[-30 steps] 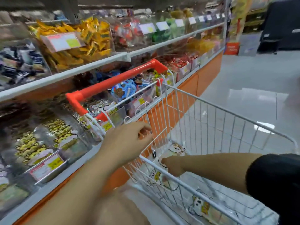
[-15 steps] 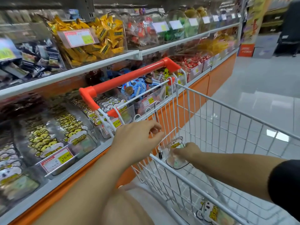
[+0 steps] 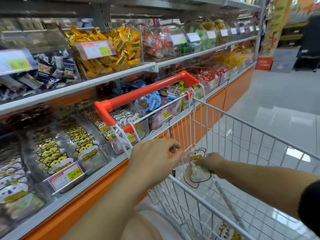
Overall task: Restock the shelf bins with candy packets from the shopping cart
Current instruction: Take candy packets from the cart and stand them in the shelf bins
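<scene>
1. Cart handle (image 3: 147, 91) is showing red-orange, cart wire (image 3: 186, 129) white.
2. Shelf base (image 3: 214, 104) is showing orange.
3. Upper-bin packets (image 3: 121, 47) are showing yellow.
4. Candy packet (image 3: 196, 168) is showing clear film, black outline, cartoon-animal print.

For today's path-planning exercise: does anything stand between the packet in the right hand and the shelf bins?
Yes. The right hand holds the packet inside the cart; its wire wall stands between packet and bins, and the left hand hovers there.
</scene>
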Motion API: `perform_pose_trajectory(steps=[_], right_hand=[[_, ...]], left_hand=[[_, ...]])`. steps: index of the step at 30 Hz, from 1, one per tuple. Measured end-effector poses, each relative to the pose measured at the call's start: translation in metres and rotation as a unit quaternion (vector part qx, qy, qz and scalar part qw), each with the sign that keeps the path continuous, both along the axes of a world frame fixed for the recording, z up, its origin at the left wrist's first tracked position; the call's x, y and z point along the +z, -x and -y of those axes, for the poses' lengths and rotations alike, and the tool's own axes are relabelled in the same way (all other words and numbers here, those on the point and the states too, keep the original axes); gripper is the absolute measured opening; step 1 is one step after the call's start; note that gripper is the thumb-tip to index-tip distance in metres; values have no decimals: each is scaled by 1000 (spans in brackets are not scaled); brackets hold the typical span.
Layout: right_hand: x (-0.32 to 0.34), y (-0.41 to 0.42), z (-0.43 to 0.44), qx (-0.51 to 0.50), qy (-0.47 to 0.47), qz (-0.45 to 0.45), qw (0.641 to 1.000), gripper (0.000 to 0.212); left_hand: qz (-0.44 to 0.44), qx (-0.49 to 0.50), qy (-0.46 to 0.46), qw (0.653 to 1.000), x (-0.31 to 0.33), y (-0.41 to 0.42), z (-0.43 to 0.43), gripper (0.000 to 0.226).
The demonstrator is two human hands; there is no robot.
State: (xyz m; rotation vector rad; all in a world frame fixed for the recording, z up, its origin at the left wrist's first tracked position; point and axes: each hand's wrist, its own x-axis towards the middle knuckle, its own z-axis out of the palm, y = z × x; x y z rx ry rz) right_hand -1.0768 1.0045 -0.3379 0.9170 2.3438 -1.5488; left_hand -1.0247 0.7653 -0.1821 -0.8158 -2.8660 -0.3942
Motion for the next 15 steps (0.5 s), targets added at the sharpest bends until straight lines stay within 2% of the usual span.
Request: perform_pose_trajectory(steps=[4,7,11,15], right_hand=[[92,-36,-6,30,125,-121,984,32],[141,-66,-4,78,177,-195,961,36],[168,-98,11,110,252,-261,925,28],[175,-117,24,135,291,-272,907,40]], left_hand=[[21,-2,-5,1000,4,-1,-1,32],[60,-32,-38,997,9,-12,-14,45],[107,-75,-91,987,9,-29,-34,75],[55,-58,-92,993,0,-32,-32,84]])
